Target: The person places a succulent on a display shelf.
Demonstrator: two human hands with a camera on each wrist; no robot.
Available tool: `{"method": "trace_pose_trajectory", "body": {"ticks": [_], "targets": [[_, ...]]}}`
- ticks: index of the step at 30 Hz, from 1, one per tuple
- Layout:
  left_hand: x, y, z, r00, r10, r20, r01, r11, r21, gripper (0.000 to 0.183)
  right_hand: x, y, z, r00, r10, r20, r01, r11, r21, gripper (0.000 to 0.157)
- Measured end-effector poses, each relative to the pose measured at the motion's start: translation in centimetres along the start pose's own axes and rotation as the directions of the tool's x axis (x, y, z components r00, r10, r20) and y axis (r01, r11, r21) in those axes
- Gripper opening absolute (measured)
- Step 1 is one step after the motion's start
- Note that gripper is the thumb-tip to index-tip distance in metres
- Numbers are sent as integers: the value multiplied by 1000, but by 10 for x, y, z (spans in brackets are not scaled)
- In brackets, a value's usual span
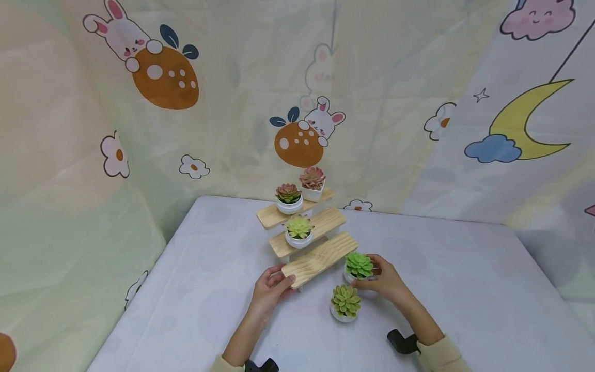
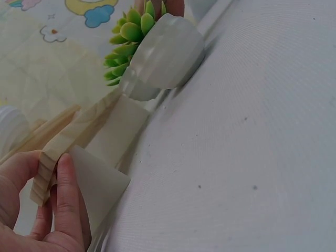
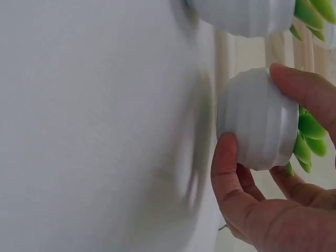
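Observation:
My left hand (image 1: 269, 289) pinches the left end of the lowest plank of a three-step wooden display stand (image 1: 321, 257), thumb on top and fingers beneath. In my right hand (image 1: 382, 279) is a bright green potted succulent (image 1: 359, 264), its white ribbed pot (image 3: 257, 121) gripped between thumb and fingers at the right end of that plank. A thin gap shows between this pot and the tabletop in the right wrist view. Nearer to me stands a yellow-green potted succulent (image 1: 345, 300), touched by neither hand.
On the middle plank sits a pale green potted succulent (image 1: 298, 227). The top plank bears a dark reddish succulent (image 1: 288, 194) in a round pot and a pink succulent (image 1: 312, 178) in a square pot. A white cloth (image 1: 186, 310) covers the table; a printed curtain (image 1: 232, 129) hangs behind.

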State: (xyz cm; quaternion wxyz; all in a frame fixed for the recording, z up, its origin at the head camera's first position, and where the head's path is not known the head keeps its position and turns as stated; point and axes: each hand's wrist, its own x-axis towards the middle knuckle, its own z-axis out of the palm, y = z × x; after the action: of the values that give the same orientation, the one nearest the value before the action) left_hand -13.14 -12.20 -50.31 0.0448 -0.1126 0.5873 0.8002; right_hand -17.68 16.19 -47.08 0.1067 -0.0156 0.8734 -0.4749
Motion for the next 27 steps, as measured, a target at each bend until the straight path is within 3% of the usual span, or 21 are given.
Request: {"method": "trace_pose_trajectory", "body": {"ticks": [17,27], "targets": [[1,-1,-1,1000,5,7,-5,1000,-1,54,11,-28,-29,997,-80,-1,80,997,21,82],[0,0,0,1000,8,7,-8,1000,-2,54,21,-62,-34,980,-199,3,198,978,65,76]]}}
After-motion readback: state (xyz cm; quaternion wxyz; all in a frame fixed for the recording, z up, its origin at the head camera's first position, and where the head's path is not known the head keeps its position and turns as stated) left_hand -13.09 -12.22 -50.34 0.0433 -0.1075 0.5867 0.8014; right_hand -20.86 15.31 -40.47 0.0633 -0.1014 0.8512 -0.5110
